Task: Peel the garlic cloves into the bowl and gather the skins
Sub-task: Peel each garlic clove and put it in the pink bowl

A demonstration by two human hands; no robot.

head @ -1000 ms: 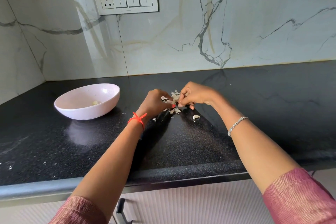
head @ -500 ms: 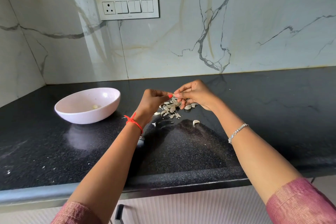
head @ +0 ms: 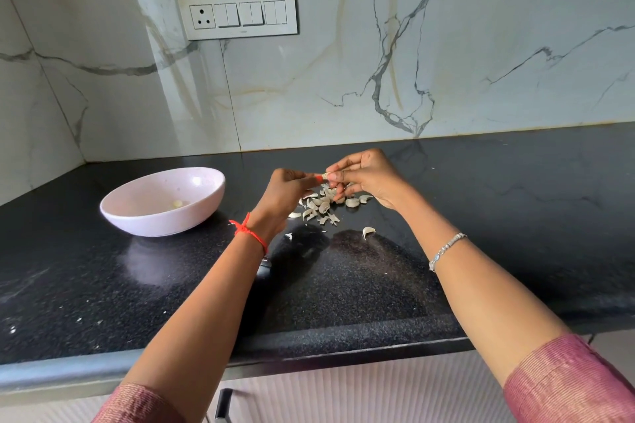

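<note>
Above the black counter, my left hand (head: 287, 187) and my right hand (head: 362, 175) meet fingertip to fingertip, both pinching one small garlic clove (head: 324, 175). Beneath them lies a loose pile of garlic cloves and skins (head: 323, 204). One clove (head: 367, 232) lies apart, nearer to me, and a small scrap of skin (head: 289, 236) lies left of it. The pale pink bowl (head: 137, 197) stands to the left with one peeled clove (head: 177, 204) inside.
The black granite counter (head: 343, 285) runs to a rounded front edge, with a cabinet handle (head: 222, 403) below. A marble backsplash rises behind, carrying a switch and socket plate (head: 238, 14). A side wall closes the left corner.
Both hands have lifted off the pile and risen a little above the counter with a clove pinched between them. The pile now lies uncovered below.
</note>
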